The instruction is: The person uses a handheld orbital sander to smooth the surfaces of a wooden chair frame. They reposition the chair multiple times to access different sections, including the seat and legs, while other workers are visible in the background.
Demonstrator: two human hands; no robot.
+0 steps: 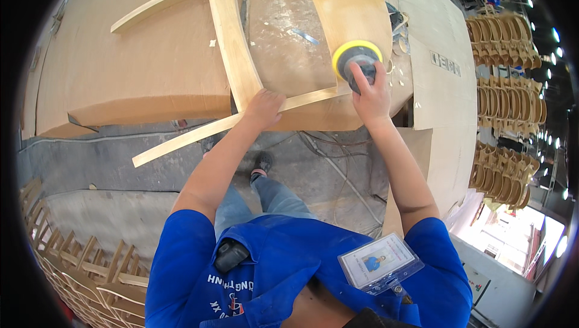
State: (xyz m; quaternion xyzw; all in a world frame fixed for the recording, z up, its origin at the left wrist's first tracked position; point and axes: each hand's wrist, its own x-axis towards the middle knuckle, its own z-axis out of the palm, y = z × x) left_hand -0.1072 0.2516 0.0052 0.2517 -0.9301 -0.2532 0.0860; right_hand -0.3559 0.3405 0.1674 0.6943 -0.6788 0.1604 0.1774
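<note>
A pale wooden chair frame lies on the workbench, its curved rails spreading left and right. My left hand presses down on the frame where a long thin rail meets the thick upright piece. My right hand grips a round sander with a yellow pad, held against the wide curved back panel of the frame.
Stacks of curved wooden chair parts stand at the right. More wooden chair frames are piled at the lower left. Cables run over the concrete floor below the bench edge. A large plywood sheet lies to the right.
</note>
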